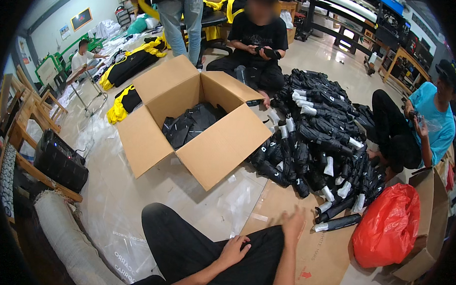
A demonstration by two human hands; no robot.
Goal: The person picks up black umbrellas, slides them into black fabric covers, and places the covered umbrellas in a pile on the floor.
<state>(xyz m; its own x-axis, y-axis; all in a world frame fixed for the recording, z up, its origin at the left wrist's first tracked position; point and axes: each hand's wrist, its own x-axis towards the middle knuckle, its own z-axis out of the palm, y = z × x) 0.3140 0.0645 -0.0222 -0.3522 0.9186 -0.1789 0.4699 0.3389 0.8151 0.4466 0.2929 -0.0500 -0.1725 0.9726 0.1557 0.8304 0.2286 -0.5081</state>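
My left hand (pixel 234 251) rests on my folded leg, fingers loosely stretched and nothing in them. Raised above a flat cardboard sheet (pixel 314 253), my right hand (pixel 293 223) is a little blurred, its fingers look apart, and I see nothing in it. Closest to it lies a folded black umbrella (pixel 341 223) with a white-wrapped handle. Beyond is a large pile of similar folded umbrellas (pixel 321 128), many with white wrapping on their handles. An open cardboard box (pixel 215 162) stands ahead of me with black folded items (pixel 193 123) inside.
A red plastic bag (pixel 388 226) leans by another cardboard box (pixel 428 227) at right. Two seated people, in black (pixel 259 35) and blue (pixel 434 124), handle dark items around the pile. Another person stands behind the box. A black speaker (pixel 61 159) and rolled sack (pixel 74 242) are left.
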